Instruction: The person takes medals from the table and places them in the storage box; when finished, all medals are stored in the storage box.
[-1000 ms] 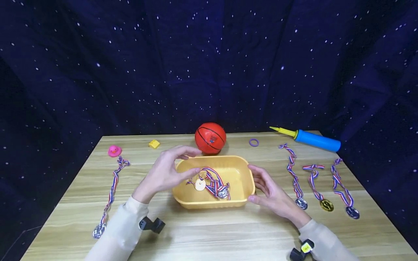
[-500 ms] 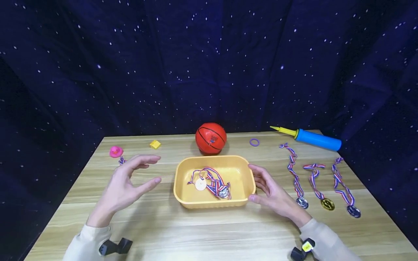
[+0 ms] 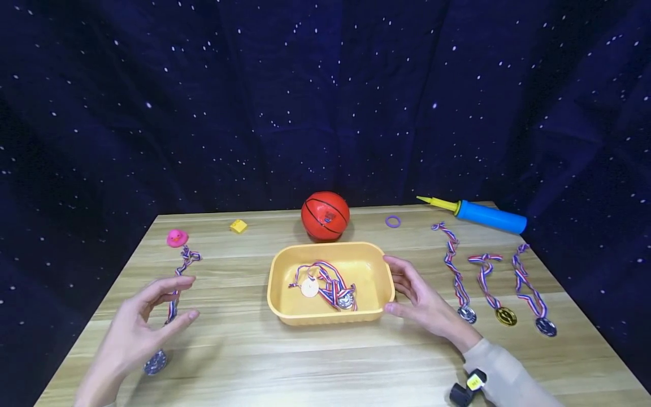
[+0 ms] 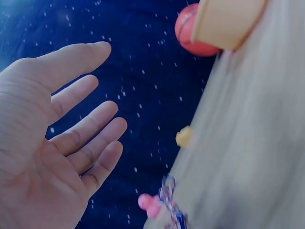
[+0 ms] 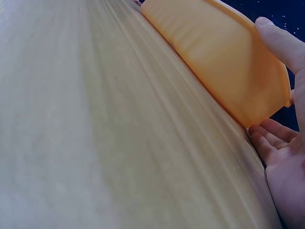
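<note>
My left hand [image 3: 134, 333] hovers over the table's left side, thumb and fingers apart with nothing between them. Below and partly behind it lies a silver medal [image 3: 155, 362] on a striped red, white and blue ribbon [image 3: 173, 310]. In the left wrist view that hand [image 4: 62, 138] has its palm showing and fingers spread. A yellow plastic basket [image 3: 330, 318] stands mid-table. Inside it are a pale gold medal [image 3: 309, 287] and a silver medal [image 3: 346, 299] with tangled ribbons. My right hand [image 3: 419, 297] rests against the basket's right end, thumb near the front corner and fingers along the wall.
Three ribboned medals lie at the right: silver [image 3: 467, 314], gold [image 3: 506, 316] and silver [image 3: 546, 327]. Along the back are a pink rubber duck [image 3: 177, 238], a yellow block [image 3: 238, 226], a small red basketball [image 3: 325, 216], a purple ring [image 3: 393, 221] and a blue hand pump [image 3: 490, 217].
My left hand has moved from above the basket out to the left and toward me, over the left silver medal. The right hand has stayed at the basket's right end.
</note>
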`<state>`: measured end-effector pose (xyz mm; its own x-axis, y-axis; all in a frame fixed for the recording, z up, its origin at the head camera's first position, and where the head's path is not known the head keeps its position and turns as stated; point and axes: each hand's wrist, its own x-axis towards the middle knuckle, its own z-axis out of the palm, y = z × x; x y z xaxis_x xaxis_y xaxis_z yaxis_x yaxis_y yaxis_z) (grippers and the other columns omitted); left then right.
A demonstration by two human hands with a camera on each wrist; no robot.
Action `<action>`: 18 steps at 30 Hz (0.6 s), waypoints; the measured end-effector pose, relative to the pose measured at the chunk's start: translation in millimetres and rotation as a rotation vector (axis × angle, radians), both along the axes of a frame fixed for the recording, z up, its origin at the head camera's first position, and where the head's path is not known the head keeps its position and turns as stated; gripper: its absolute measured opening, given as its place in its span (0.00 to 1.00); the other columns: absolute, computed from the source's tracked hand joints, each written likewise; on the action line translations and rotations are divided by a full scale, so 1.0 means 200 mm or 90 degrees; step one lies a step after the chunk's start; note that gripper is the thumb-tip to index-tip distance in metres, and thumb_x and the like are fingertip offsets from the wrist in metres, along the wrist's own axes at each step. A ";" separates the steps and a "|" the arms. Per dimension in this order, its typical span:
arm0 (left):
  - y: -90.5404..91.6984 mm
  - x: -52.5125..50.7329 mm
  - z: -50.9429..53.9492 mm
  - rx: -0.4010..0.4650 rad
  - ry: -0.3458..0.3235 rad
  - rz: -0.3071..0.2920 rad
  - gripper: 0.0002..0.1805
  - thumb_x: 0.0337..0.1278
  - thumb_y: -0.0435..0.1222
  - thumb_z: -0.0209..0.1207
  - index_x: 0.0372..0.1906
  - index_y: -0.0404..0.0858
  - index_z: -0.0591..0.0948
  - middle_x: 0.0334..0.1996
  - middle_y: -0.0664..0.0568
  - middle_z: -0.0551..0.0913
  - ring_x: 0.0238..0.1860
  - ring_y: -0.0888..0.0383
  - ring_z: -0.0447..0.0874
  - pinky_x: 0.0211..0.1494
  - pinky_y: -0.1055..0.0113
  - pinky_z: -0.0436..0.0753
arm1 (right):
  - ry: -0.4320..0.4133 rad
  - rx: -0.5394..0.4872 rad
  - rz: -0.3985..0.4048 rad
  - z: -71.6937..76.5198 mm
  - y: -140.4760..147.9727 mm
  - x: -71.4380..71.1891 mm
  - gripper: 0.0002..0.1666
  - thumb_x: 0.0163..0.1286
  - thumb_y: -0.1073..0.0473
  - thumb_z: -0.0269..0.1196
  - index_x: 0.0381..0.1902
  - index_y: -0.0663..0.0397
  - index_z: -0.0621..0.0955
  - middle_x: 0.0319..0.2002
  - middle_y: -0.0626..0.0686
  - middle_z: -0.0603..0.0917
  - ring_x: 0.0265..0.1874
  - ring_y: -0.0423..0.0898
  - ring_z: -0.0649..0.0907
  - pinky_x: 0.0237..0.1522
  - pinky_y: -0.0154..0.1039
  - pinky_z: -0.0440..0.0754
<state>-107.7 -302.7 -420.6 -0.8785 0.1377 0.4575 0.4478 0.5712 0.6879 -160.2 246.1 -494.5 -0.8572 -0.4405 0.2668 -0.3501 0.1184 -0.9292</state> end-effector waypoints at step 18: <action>-0.28 0.12 -0.22 -0.132 -0.037 0.056 0.42 0.41 0.31 0.89 0.68 0.46 0.87 0.58 0.68 0.88 0.52 0.76 0.84 0.54 0.87 0.77 | -0.005 0.005 0.002 -0.01 0.01 0.00 0.55 0.74 0.67 0.74 0.89 0.45 0.59 0.80 0.61 0.71 0.78 0.64 0.73 0.80 0.31 0.71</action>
<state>-83.5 -358.4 -463.6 -0.9153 0.1451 0.3758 0.3530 0.7381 0.5749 -160.7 247.4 -496.9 -0.8576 -0.4458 0.2563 -0.3428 0.1241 -0.9312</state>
